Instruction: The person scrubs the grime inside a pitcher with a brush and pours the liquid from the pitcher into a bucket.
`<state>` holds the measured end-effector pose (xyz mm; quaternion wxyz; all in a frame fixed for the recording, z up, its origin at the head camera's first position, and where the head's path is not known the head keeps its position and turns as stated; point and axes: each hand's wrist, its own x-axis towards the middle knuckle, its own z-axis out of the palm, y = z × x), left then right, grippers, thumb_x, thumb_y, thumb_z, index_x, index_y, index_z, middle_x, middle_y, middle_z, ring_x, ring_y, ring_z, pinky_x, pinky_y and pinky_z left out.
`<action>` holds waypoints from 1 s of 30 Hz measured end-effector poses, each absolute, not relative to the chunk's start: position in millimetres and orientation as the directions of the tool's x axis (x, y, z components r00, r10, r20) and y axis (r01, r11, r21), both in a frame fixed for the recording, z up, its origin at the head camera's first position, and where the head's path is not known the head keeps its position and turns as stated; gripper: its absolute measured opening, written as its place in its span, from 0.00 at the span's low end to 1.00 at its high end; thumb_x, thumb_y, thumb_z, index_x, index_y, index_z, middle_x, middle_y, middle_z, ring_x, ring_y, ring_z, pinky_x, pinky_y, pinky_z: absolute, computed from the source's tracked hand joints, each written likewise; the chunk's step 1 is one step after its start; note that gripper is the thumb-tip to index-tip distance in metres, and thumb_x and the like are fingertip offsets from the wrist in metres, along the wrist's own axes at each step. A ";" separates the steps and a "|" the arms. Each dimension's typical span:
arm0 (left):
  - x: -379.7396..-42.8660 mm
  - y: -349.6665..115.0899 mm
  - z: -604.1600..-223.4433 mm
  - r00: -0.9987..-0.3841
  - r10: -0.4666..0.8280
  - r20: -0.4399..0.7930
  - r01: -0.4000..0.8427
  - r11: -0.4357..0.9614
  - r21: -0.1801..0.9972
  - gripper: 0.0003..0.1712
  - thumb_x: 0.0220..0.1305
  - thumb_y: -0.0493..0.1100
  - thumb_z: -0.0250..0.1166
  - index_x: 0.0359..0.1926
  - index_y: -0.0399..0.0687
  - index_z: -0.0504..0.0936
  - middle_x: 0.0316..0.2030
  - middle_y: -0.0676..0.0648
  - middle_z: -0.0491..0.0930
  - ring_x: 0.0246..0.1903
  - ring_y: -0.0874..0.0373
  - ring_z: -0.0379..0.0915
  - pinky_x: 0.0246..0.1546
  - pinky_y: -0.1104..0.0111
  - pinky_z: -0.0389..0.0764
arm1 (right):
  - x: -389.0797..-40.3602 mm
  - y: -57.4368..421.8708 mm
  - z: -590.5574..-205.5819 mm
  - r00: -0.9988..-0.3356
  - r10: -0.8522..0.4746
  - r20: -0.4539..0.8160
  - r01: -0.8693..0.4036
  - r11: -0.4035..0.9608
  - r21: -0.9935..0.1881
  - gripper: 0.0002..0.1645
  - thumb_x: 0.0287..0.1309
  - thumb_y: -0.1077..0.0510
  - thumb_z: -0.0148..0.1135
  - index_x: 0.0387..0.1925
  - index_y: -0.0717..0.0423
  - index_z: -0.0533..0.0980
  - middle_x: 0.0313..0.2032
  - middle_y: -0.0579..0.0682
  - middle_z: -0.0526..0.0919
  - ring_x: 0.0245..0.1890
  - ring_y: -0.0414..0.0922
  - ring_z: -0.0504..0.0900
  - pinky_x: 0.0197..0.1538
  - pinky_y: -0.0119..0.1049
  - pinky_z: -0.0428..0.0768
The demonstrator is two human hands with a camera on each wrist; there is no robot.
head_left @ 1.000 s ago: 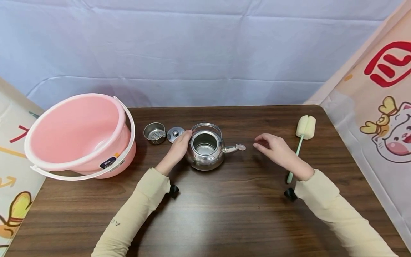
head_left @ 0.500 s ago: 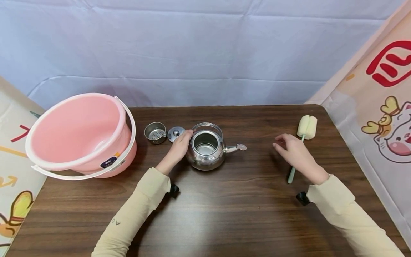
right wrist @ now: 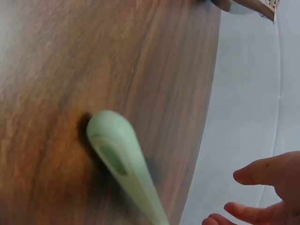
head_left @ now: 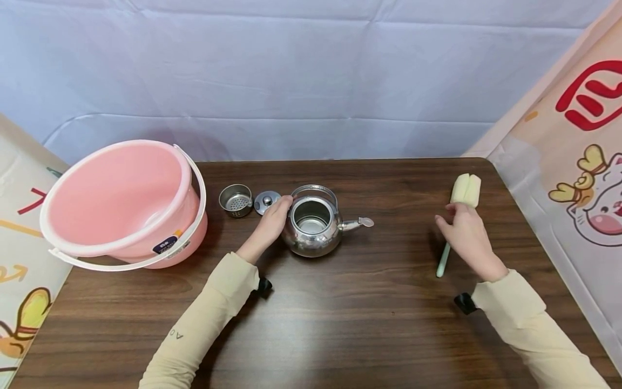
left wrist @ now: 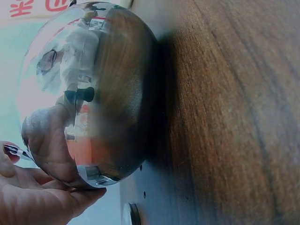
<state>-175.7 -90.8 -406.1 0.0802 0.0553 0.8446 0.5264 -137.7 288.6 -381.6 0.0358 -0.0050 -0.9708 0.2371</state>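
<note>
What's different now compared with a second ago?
The right hand has moved rightward, from near the kettle to over the sponge brush; no clear grip shows. The left hand stayed at the kettle; the bucket, strainer and lid stayed put.

Head view fwd/down, wrist views nr tbl (head_left: 350, 335)
</note>
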 end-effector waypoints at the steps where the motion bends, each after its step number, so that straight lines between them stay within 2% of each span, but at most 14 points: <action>1: -175.8 -90.8 -406.1 -0.981 0.177 -0.077 0.009 0.440 0.898 0.27 0.71 0.49 0.35 0.59 0.39 0.68 0.60 0.43 0.67 0.63 0.54 0.55 0.64 0.65 0.54 | -137.6 290.2 -381.9 -0.997 0.040 0.059 0.008 0.887 -0.461 0.26 0.62 0.55 0.49 0.49 0.77 0.66 0.43 0.72 0.69 0.40 0.63 0.69 0.35 0.52 0.70; 9: -176.6 -90.8 -407.2 -0.982 0.175 -0.069 0.016 0.445 0.895 0.27 0.71 0.49 0.35 0.58 0.38 0.69 0.60 0.42 0.68 0.63 0.53 0.56 0.64 0.65 0.55 | -139.1 301.2 -383.7 -0.994 0.104 -0.019 0.101 0.878 -0.468 0.32 0.62 0.51 0.48 0.50 0.80 0.65 0.40 0.73 0.70 0.35 0.61 0.72 0.32 0.49 0.71; 12: -177.0 -90.8 -407.9 -0.982 0.175 -0.071 0.015 0.447 0.894 0.27 0.71 0.49 0.35 0.59 0.38 0.69 0.60 0.42 0.68 0.63 0.53 0.56 0.64 0.65 0.55 | -138.5 304.1 -384.5 -0.992 0.112 -0.055 0.125 0.875 -0.469 0.30 0.63 0.50 0.47 0.46 0.80 0.66 0.38 0.72 0.70 0.33 0.60 0.72 0.29 0.46 0.71; 15: -177.3 -90.8 -408.2 -0.983 0.172 -0.071 0.013 0.446 0.895 0.27 0.71 0.49 0.35 0.58 0.38 0.69 0.60 0.43 0.68 0.63 0.54 0.56 0.64 0.65 0.55 | -138.3 306.8 -386.2 -0.991 0.114 -0.070 0.134 0.878 -0.459 0.24 0.63 0.49 0.47 0.31 0.72 0.69 0.26 0.63 0.70 0.24 0.55 0.70 0.24 0.40 0.68; 17: -177.4 -90.9 -408.2 -0.983 0.172 -0.071 0.013 0.446 0.895 0.27 0.71 0.49 0.35 0.58 0.39 0.69 0.60 0.43 0.68 0.63 0.54 0.56 0.64 0.65 0.55 | -138.5 308.5 -387.9 -0.992 0.105 -0.072 0.126 0.883 -0.453 0.23 0.63 0.50 0.47 0.21 0.65 0.67 0.18 0.56 0.67 0.19 0.51 0.67 0.21 0.37 0.65; 20: -177.5 -91.0 -407.9 -0.982 0.174 -0.070 0.015 0.445 0.895 0.27 0.71 0.49 0.35 0.58 0.38 0.70 0.59 0.43 0.68 0.63 0.53 0.57 0.64 0.65 0.56 | -139.3 310.6 -390.7 -0.993 0.092 -0.080 0.118 0.888 -0.445 0.24 0.63 0.50 0.48 0.15 0.59 0.65 0.12 0.50 0.63 0.15 0.47 0.64 0.19 0.36 0.62; 25: -177.2 -91.0 -407.9 -0.983 0.169 -0.069 0.015 0.448 0.894 0.27 0.70 0.49 0.35 0.57 0.38 0.70 0.59 0.42 0.69 0.62 0.53 0.58 0.63 0.64 0.57 | -141.5 312.2 -394.5 -0.988 0.097 -0.121 0.141 0.889 -0.435 0.24 0.63 0.49 0.48 0.20 0.65 0.68 0.21 0.59 0.68 0.21 0.53 0.68 0.23 0.37 0.65; 28: -177.0 -90.9 -408.4 -0.984 0.164 -0.067 0.016 0.457 0.889 0.27 0.70 0.49 0.36 0.58 0.38 0.70 0.58 0.41 0.69 0.61 0.52 0.59 0.63 0.63 0.57 | -143.0 313.4 -395.8 -0.979 0.098 -0.180 0.171 0.877 -0.450 0.27 0.63 0.49 0.46 0.31 0.75 0.69 0.28 0.67 0.69 0.22 0.54 0.73 0.25 0.38 0.68; 30: -176.9 -91.1 -408.9 -0.985 0.162 -0.065 0.018 0.464 0.886 0.27 0.70 0.48 0.36 0.58 0.38 0.70 0.58 0.40 0.69 0.61 0.51 0.59 0.62 0.62 0.58 | -144.1 314.2 -396.7 -0.968 0.108 -0.228 0.206 0.861 -0.464 0.31 0.64 0.48 0.44 0.39 0.80 0.66 0.31 0.70 0.68 0.20 0.51 0.76 0.25 0.39 0.72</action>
